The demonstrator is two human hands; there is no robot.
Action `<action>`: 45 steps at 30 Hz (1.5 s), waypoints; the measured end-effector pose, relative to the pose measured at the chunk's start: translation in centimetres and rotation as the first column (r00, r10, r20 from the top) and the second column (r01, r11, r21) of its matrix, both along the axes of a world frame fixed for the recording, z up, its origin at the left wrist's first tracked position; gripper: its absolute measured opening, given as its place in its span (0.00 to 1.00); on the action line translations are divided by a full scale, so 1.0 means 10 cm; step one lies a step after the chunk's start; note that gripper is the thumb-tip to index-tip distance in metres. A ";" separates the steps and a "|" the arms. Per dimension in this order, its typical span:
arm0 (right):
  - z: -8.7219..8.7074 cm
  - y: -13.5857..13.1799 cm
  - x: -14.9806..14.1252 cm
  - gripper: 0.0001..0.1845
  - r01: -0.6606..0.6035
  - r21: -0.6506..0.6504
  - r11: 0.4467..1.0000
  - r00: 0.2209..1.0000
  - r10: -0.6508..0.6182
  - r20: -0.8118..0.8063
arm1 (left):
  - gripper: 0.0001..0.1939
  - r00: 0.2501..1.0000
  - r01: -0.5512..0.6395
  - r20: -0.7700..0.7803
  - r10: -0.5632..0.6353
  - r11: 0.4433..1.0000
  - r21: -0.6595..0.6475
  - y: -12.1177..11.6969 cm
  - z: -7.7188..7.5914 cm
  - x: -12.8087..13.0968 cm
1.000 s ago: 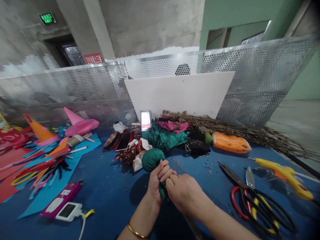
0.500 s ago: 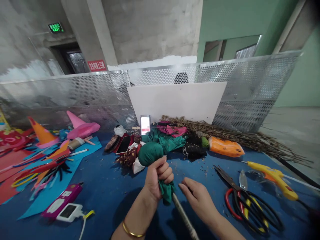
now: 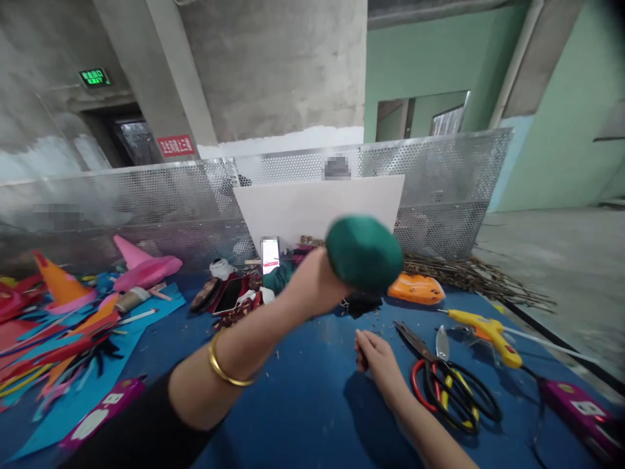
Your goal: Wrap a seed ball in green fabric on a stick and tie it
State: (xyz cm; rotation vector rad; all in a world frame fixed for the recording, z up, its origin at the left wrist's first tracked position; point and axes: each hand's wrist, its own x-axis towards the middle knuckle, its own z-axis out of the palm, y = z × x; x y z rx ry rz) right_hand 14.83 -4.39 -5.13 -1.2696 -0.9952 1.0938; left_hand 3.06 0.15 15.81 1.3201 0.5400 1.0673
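My left hand (image 3: 317, 283) is raised over the middle of the table, its fingers closed round the neck of a green cloth-covered ball (image 3: 364, 255). The ball is slightly blurred, and the stick below it is out of sight. Lower and to the right, my right hand (image 3: 379, 361) is low over the blue tabletop with its fingers curled in. Whether anything is inside those fingers is hidden. Just right of it lie large scissors (image 3: 432, 365) with black handles, partly over a red-handled tool and a yellow-handled one.
A yellow glue gun (image 3: 488, 335) lies at the right, its cord leading to a purple box (image 3: 581, 413). An orange packet (image 3: 416, 288) and dry twigs (image 3: 469, 277) are behind. Phones (image 3: 270, 255) and cloth sit mid-back. Coloured paper and a pink hat (image 3: 146, 266) cover the left.
My left hand has lifted the green ball up and to the right, away from the cloth pile. My right hand stays low, its fingers curled more tightly. The view has turned slightly right.
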 end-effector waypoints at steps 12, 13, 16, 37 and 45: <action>0.20 -0.11 0.17 0.32 -0.056 0.416 0.907 0.989 -0.008 0.149 | 0.03 0.406 -0.050 -0.721 0.561 0.802 0.595 -0.15 -1.56 -0.25; 0.20 -0.11 0.11 0.35 -0.096 0.389 0.916 0.978 0.015 0.207 | 0.04 0.429 -0.081 -0.707 0.562 0.804 0.590 -0.15 -1.62 -0.27; 0.17 -0.10 -0.04 0.33 -0.146 0.300 0.943 0.949 0.048 0.311 | 0.07 0.485 -0.131 -0.670 0.562 0.804 0.580 -0.17 -1.83 -0.31; 0.27 0.07 0.07 0.13 -0.406 0.144 0.902 0.721 0.220 0.657 | 0.12 0.084 0.328 -0.852 0.517 0.793 0.513 -0.18 -2.10 -0.36; 0.73 1.51 0.13 0.14 -0.265 0.238 0.934 0.546 -0.058 0.836 | 0.12 0.076 0.262 -0.924 0.375 0.887 0.381 -0.07 -2.26 -0.33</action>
